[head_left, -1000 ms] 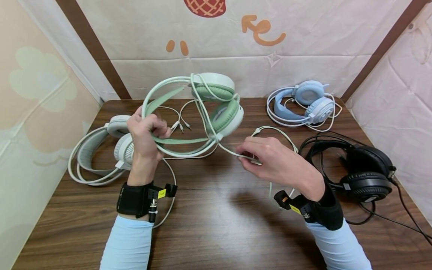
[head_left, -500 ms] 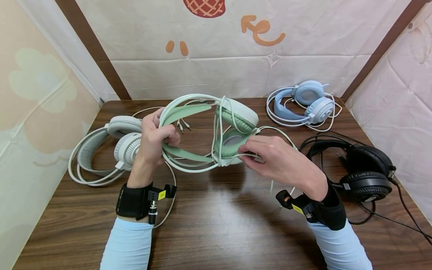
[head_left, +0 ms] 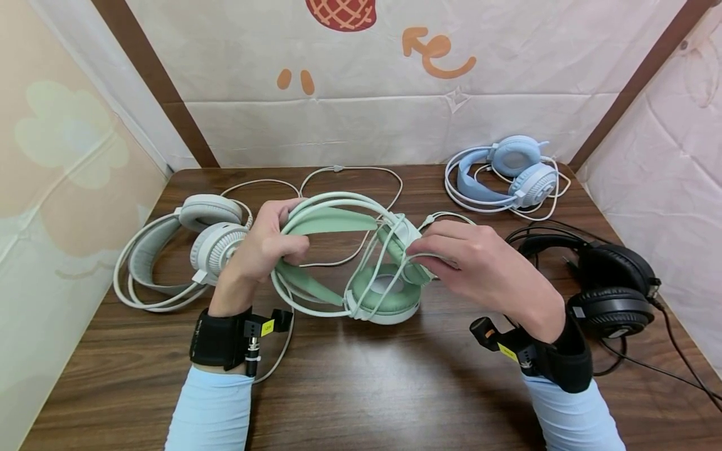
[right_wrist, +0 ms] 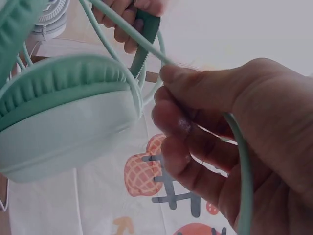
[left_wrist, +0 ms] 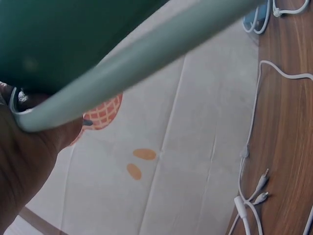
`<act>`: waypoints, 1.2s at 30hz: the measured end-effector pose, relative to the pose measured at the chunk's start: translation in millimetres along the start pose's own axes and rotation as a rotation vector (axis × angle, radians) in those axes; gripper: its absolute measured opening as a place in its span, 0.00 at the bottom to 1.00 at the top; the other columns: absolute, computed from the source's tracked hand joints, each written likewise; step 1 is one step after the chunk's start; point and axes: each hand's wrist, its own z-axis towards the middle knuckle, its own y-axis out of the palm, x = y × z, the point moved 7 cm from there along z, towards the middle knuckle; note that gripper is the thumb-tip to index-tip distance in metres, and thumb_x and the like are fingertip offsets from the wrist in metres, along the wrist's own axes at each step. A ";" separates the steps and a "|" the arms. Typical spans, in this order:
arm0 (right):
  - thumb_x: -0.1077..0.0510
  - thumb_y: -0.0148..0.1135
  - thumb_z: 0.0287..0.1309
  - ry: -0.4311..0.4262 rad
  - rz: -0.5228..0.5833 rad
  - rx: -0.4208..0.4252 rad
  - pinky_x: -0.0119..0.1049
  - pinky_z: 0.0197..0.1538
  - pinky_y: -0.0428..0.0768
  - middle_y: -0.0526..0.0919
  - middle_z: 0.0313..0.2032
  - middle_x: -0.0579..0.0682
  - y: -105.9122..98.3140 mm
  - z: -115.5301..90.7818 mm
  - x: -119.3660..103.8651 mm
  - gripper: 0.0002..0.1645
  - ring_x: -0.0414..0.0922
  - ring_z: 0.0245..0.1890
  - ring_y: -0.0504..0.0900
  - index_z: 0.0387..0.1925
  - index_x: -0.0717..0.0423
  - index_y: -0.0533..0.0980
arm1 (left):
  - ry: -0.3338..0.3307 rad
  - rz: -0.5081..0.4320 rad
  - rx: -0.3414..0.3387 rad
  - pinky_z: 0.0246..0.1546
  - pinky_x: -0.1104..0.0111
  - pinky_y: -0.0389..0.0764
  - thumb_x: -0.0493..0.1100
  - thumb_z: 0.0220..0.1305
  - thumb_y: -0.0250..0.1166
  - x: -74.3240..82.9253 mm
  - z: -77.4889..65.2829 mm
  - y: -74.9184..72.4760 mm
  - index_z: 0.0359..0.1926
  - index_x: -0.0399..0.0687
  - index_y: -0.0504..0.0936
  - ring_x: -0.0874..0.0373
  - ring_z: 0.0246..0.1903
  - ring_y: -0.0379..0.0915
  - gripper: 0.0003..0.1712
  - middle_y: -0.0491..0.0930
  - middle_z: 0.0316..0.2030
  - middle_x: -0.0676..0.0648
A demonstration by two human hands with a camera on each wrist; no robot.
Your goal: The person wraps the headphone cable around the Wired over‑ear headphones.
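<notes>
Green over-ear headphones [head_left: 389,291] are held above the middle of the table, ear cups toward the right. My left hand [head_left: 265,244] grips their headband at its left end, the thumb over the green inner strap. Between the thumb and fingers of my right hand [head_left: 474,263] a thin pale green cable [right_wrist: 244,181] is pinched, close to the upper ear cup. The cable crosses the ear cups and runs around them in several strands. In the right wrist view it passes through the pinch and down across the palm. The left wrist view shows the headband tube [left_wrist: 137,63] close up.
White headphones [head_left: 214,250] lie on the table [head_left: 361,388] at the left, their cable spreading behind the green pair. Light blue headphones [head_left: 524,169] with wound cable lie at the back right. Black headphones [head_left: 615,307] lie at the right, their cable trailing over the edge.
The green headphones have come down and toward the right, turning so the ear cups tilt lower. My left hand moved right with them. The right hand keeps pinching the cable and has shifted slightly right.
</notes>
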 end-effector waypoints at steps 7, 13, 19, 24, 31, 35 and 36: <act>0.71 0.73 0.51 -0.022 0.136 0.006 0.23 0.36 0.77 0.87 0.36 0.45 -6.8 -0.4 7.4 0.15 0.35 0.35 0.82 0.41 0.54 0.87 | -0.009 -0.010 -0.079 0.15 0.67 0.48 0.24 0.39 0.44 -1.4 -0.3 6.5 0.33 0.42 0.72 0.55 0.14 0.45 0.19 0.54 0.15 0.51; 0.72 0.74 0.49 -0.030 0.212 -0.014 0.22 0.35 0.76 0.89 0.36 0.44 -8.1 -0.9 12.7 0.17 0.33 0.35 0.82 0.40 0.54 0.88 | -0.002 -0.003 -0.137 0.16 0.66 0.48 0.23 0.39 0.45 -1.5 -1.1 9.7 0.35 0.42 0.73 0.54 0.15 0.44 0.21 0.53 0.15 0.49; 0.73 0.71 0.51 -0.015 0.335 -0.031 0.21 0.31 0.71 0.88 0.35 0.44 -11.5 -4.1 18.3 0.16 0.31 0.32 0.77 0.41 0.55 0.87 | -0.013 0.027 -0.180 0.16 0.66 0.50 0.23 0.40 0.46 -2.0 -0.9 13.0 0.38 0.42 0.74 0.53 0.15 0.44 0.22 0.54 0.16 0.48; 0.74 0.71 0.51 0.001 0.440 -0.032 0.22 0.32 0.76 0.90 0.37 0.46 -15.4 -7.0 23.9 0.18 0.32 0.35 0.83 0.42 0.55 0.87 | -0.030 0.070 -0.184 0.16 0.67 0.52 0.25 0.38 0.48 -2.0 -1.3 12.8 0.39 0.42 0.76 0.53 0.15 0.45 0.23 0.54 0.17 0.49; 0.76 0.69 0.50 0.017 0.459 0.022 0.25 0.28 0.71 0.90 0.36 0.48 -23.3 -10.5 31.4 0.18 0.32 0.32 0.80 0.41 0.57 0.87 | -0.028 0.153 -0.203 0.16 0.68 0.56 0.28 0.36 0.51 -2.8 -1.8 13.6 0.35 0.42 0.76 0.55 0.16 0.49 0.20 0.58 0.18 0.52; 0.77 0.70 0.47 0.079 0.392 0.044 0.26 0.25 0.67 0.89 0.35 0.44 -25.3 -11.2 36.9 0.20 0.31 0.27 0.75 0.40 0.55 0.87 | -0.034 0.195 -0.199 0.17 0.68 0.60 0.29 0.35 0.52 -3.5 -2.2 12.6 0.34 0.41 0.76 0.57 0.18 0.55 0.19 0.62 0.20 0.55; 0.77 0.71 0.47 0.090 0.381 0.051 0.26 0.24 0.65 0.89 0.34 0.44 -25.9 -11.4 38.1 0.20 0.31 0.25 0.74 0.39 0.55 0.87 | -0.035 0.202 -0.201 0.18 0.68 0.61 0.29 0.34 0.52 -3.5 -2.5 12.8 0.34 0.41 0.76 0.57 0.18 0.56 0.19 0.64 0.20 0.55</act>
